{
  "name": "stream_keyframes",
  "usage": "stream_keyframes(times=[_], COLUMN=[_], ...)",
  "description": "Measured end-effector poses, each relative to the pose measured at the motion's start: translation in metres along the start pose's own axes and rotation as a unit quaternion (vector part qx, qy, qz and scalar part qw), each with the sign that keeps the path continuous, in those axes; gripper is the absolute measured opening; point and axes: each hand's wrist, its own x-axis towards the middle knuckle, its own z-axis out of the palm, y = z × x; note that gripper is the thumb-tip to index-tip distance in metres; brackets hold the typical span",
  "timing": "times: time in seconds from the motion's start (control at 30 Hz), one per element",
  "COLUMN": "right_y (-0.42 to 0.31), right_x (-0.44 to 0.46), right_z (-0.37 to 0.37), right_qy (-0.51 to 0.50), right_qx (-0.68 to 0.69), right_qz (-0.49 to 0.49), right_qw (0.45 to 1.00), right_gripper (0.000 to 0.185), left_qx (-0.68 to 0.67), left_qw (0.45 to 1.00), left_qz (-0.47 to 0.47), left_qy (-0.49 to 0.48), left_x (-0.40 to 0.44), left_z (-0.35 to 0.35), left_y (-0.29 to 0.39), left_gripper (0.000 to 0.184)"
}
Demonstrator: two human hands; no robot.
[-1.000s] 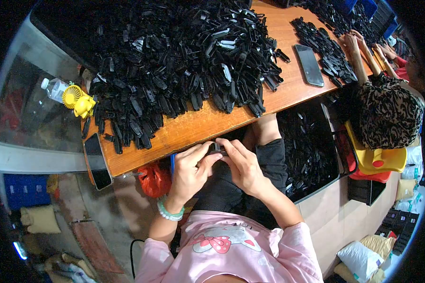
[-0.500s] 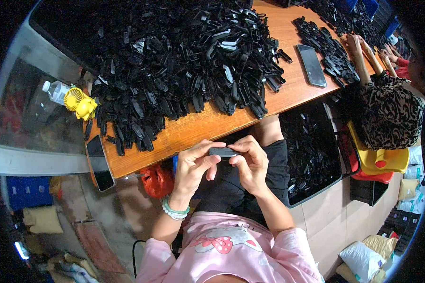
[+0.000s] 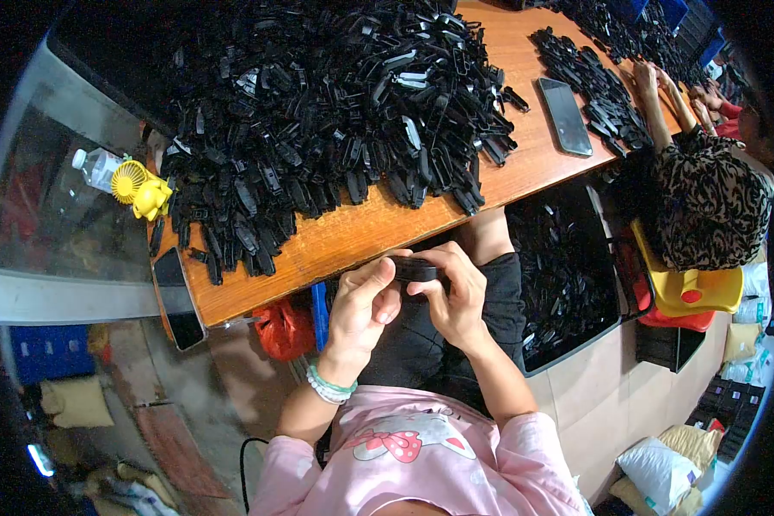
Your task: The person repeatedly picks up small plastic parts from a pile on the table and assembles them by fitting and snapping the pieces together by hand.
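At the far left, a clear plastic bottle with a white cap and a yellow plastic fan were seen near the end of an orange-brown wooden table. The table was largely covered by a wide, loose heap of small black plastic pieces. Below its near edge, a crumpled red plastic bag was seen.

At the centre, the left hand was held with its fingers curled, its thumb and fingertips closed on the left end of a slim, elongated black plastic piece. The piece was held in the air just in front of the table edge, its long axis running roughly left to right between the hands. Its right end was pinched by the thumb and forefinger of the right hand, so neither hand was clearly nearer. Its finer details could not be made out, being partly covered by the fingers.

To the right, a black open tray of similar pieces was placed below the table, near the right forearm. Beyond it, a seated co-worker in a black-and-tan patterned top was seen.
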Motion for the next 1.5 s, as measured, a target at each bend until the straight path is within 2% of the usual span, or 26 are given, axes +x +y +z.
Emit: stream_keyframes(times=[0.13, 0.17, 0.23, 0.3, 0.37, 0.43, 0.47, 0.5, 0.57, 0.63, 0.7, 0.8, 0.87, 0.9, 0.97, 1.0, 1.03, 1.1, 1.23, 1.37, 1.43, 1.5], right_y=[0.002, -0.005, -0.007, -0.002, -0.001, -0.001, -0.001, 0.0, 0.0, -0.004, 0.003, 0.012, 0.018, 0.014, 0.0, -0.002, 0.0, 0.002, 0.006, 0.013, 0.014, 0.01], right_x=[0.001, 0.006, 0.005, -0.002, -0.004, -0.005, -0.005, -0.005, -0.004, 0.0, 0.0, 0.0, 0.001, 0.001, 0.0, -0.002, -0.004, -0.006, -0.007, -0.008, -0.004, -0.008], right_z=[0.0, -0.005, -0.007, -0.002, -0.004, -0.005, -0.005, -0.003, -0.002, -0.002, -0.001, -0.007, -0.01, -0.01, -0.011, -0.012, -0.012, -0.01, -0.013, -0.015, -0.015, -0.013], right_qy=[0.021, -0.007, -0.035, -0.009, -0.01, -0.026, -0.026, -0.007, 0.01, 0.014, 0.024, -0.008, -0.074, -0.074, -0.066, -0.084, -0.083, -0.038, -0.056, -0.067, -0.073, -0.054], right_qx=[-0.031, 0.0, 0.029, 0.133, 0.14, 0.161, 0.162, 0.131, 0.1, 0.049, 0.06, 0.107, 0.175, 0.175, 0.3, 0.321, 0.32, 0.302, 0.317, 0.325, 0.402, 0.396], right_qz=[-0.024, 0.004, 0.033, 0.042, 0.049, 0.072, 0.072, 0.062, 0.051, 0.016, 0.001, 0.035, 0.085, 0.086, 0.231, 0.232, 0.235, 0.185, 0.2, 0.179, 0.237, 0.245], right_qw=[0.999, 1.0, 0.998, 0.99, 0.989, 0.984, 0.984, 0.989, 0.994, 0.999, 0.998, 0.994, 0.978, 0.978, 0.923, 0.914, 0.914, 0.934, 0.925, 0.926, 0.882, 0.883], right_gripper=[0.033, 0.033, 0.033, 0.031, 0.032, 0.031, 0.031, 0.032, 0.032, 0.035, 0.036, 0.039, 0.043, 0.043, 0.045, 0.042, 0.042, 0.038, 0.031, 0.03, 0.028, 0.024], left_qx=[-0.058, -0.058, 0.092, 0.11, 0.132, 0.131, 0.107, 0.082, 0.1, 0.04, 0.028, 0.013, -0.02, -0.02, 0.06, 0.081, 0.08, 0.11, 0.144, 0.158, 0.227, 0.255], left_qw=[0.998, 0.998, 0.988, 0.985, 0.981, 0.982, 0.989, 0.994, 0.993, 0.999, 0.999, 0.999, 0.999, 0.999, 0.996, 0.993, 0.993, 0.988, 0.981, 0.981, 0.968, 0.961], left_qz=[0.001, 0.001, 0.114, 0.133, 0.139, 0.133, 0.099, 0.065, 0.057, -0.003, -0.02, -0.029, -0.027, -0.027, 0.044, 0.079, 0.077, 0.091, 0.131, 0.111, 0.105, 0.105], left_qy=[-0.022, -0.021, 0.049, 0.021, -0.007, -0.021, -0.03, -0.038, -0.024, -0.003, 0.009, 0.02, -0.009, -0.008, 0.045, 0.031, 0.032, 0.051, -0.007, -0.011, 0.019, 0.0], left_x=[0.001, 0.0, -0.004, -0.006, -0.005, -0.005, -0.004, -0.004, -0.002, 0.0, 0.002, 0.003, 0.005, 0.005, 0.007, 0.007, 0.004, 0.0, -0.001, -0.004, -0.001, 0.002], left_z=[-0.003, 0.0, 0.007, 0.006, 0.007, 0.006, 0.006, 0.007, 0.01, 0.008, 0.007, 0.006, 0.001, 0.001, 0.003, -0.001, 0.002, 0.01, -0.001, -0.003, 0.001, 0.0], left_y=[-0.007, -0.006, -0.003, -0.003, 0.0, 0.001, 0.001, 0.002, 0.005, 0.003, 0.002, -0.002, -0.006, -0.007, -0.009, -0.009, -0.01, -0.009, -0.011, -0.006, 0.0, 0.009], left_gripper=[0.031, 0.031, 0.029, 0.029, 0.029, 0.031, 0.032, 0.034, 0.034, 0.031, 0.029, 0.029, 0.03, 0.03, 0.031, 0.03, 0.03, 0.028, 0.03, 0.028, 0.026, 0.024])
